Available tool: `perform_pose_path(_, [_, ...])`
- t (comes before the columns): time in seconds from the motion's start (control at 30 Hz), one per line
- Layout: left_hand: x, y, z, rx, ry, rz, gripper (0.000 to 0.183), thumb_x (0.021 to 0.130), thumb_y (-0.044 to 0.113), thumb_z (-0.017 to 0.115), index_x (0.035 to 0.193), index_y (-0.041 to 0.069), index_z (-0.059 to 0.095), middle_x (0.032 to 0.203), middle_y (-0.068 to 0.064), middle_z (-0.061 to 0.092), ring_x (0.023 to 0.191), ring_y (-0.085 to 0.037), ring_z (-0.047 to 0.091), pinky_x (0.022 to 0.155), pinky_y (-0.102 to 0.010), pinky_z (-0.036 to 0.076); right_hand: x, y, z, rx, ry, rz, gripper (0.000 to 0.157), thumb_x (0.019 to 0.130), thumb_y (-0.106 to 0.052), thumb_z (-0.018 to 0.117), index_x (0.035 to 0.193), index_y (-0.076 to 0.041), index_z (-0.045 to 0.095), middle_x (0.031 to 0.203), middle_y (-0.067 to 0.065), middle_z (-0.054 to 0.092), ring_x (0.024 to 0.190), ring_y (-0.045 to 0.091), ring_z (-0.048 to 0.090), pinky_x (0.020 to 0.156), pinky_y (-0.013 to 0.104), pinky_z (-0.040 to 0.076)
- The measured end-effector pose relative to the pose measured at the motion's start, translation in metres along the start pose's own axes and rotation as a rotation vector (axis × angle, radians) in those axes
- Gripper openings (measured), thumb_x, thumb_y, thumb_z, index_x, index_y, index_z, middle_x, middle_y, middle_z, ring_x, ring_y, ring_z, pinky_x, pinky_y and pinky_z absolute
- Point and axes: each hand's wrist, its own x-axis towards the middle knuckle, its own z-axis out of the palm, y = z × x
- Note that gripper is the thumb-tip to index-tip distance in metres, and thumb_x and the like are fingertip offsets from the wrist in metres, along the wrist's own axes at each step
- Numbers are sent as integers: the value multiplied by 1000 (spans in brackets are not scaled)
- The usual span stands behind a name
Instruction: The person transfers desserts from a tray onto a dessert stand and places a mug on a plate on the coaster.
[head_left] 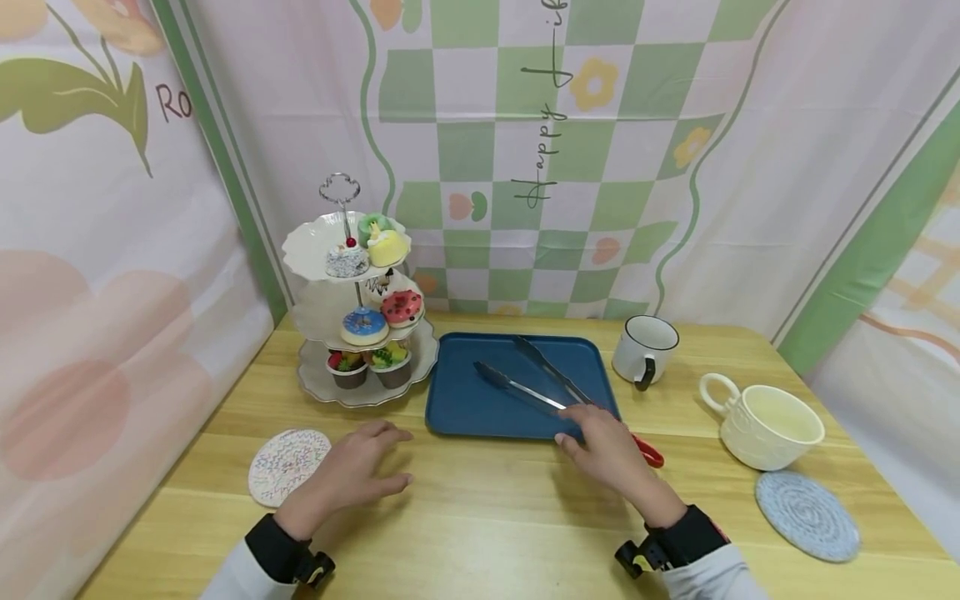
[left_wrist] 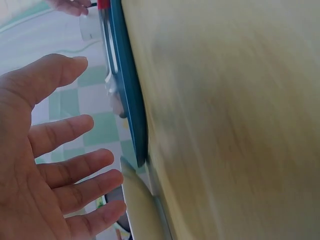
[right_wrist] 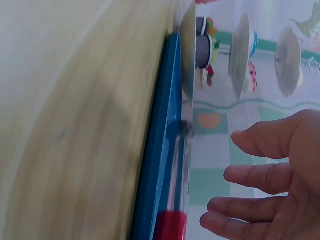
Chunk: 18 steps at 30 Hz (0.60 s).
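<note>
A pair of tongs [head_left: 528, 390] with dark tips and a red handle end [head_left: 648, 451] lies across the blue tray [head_left: 457, 417]. Over the tongs' handle side, at the tray's front right edge, hovers my right hand [head_left: 603, 446]; in the right wrist view its fingers [right_wrist: 260, 177] are spread and hold nothing. My left hand [head_left: 348, 471] is above the table, left of the tray's front corner, beside a speckled white coaster [head_left: 285, 462] that it partly overlaps. Its fingers [left_wrist: 75, 167] are extended and apart in the left wrist view, with nothing in them.
A three-tier stand [head_left: 315, 325] with toy cakes, donuts and cupcakes is at the back left. To the right are a white mug [head_left: 637, 346] with a dark handle, a cream cup [head_left: 765, 429] and a grey-blue coaster [head_left: 808, 517]. A patterned curtain [head_left: 525, 167] hangs behind the table.
</note>
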Motion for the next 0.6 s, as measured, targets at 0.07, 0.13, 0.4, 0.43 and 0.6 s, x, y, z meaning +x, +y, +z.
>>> perform_pose_path(0.07, [2, 2, 2, -2, 5, 21, 49, 76, 35, 75, 114, 7, 64, 104, -3, 57, 92, -17, 56, 74, -36, 50, 0, 7, -4, 8, 10, 16, 33, 84, -11, 69, 110, 6, 62, 109, 21, 60, 100, 37, 56, 80, 53, 47])
perform_pose_path(0.13, [5, 3, 5, -8, 10, 43, 48, 76, 35, 75, 113, 7, 64, 104, -3, 57, 91, -17, 56, 74, -35, 50, 0, 14, -9, 26, 19, 40, 32, 84, -11, 68, 110, 7, 61, 106, 21, 60, 96, 36, 57, 78, 52, 48])
perform_pose_path(0.4, [10, 10, 8, -42, -4, 62, 44, 78, 33, 74, 112, 8, 64, 103, -3, 57, 91, -17, 57, 75, -35, 50, -1, 49, -34, 57, 17, 178, 38, 89, -13, 61, 118, 11, 55, 114, 29, 56, 100, 45, 54, 79, 56, 46])
perform_pose_path(0.43, [11, 11, 9, -44, -7, 63, 44, 78, 33, 74, 112, 8, 64, 103, -3, 57, 91, -17, 57, 75, -35, 50, -2, 52, -36, 52, 14, 196, 38, 89, -13, 61, 118, 11, 55, 115, 29, 55, 100, 46, 54, 78, 56, 46])
perform_pose_path(0.6, [16, 14, 13, -65, -34, 68, 43, 79, 33, 73, 113, 8, 64, 105, -4, 57, 92, -17, 56, 77, -36, 50, -5, 66, -43, 53, 2, 264, 39, 90, -14, 60, 120, 11, 53, 117, 31, 54, 101, 48, 52, 77, 57, 46])
